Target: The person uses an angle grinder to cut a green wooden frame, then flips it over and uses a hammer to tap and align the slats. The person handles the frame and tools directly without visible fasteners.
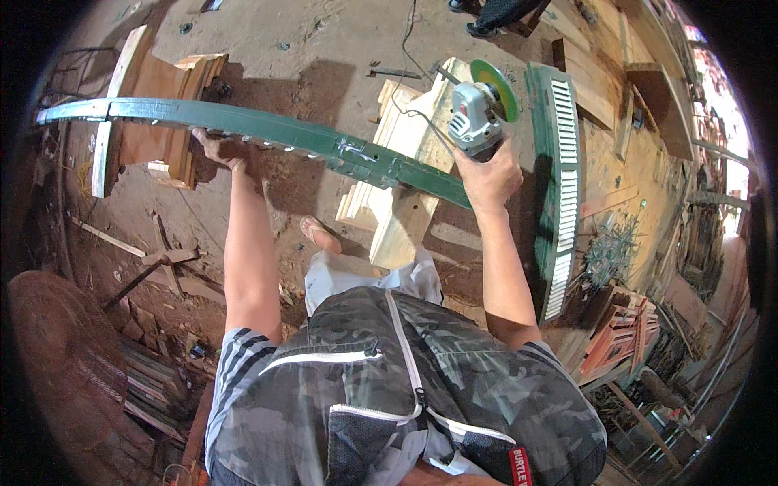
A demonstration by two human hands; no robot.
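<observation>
A long green-painted wooden beam (300, 136) with slots along its near edge lies across two stacks of timber. My left hand (219, 148) grips its near edge left of the middle, the fingers partly hidden beneath it. My right hand (490, 174) is closed round the body of a grey angle grinder (475, 116). The grinder is held up over the beam's right end, its yellow-green disc (496, 87) at the top, tilted away from me. I cannot tell whether the disc is spinning. A dark cord (408, 49) runs from the grinder toward the far side.
A green louvred shutter (557, 186) with pale slats stands close to my right arm. The left timber stack (154, 105) and the right one (405, 206) sit on a dirt floor. Boards and scrap (616, 251) lie at right. Another person's foot (481, 31) shows at the top.
</observation>
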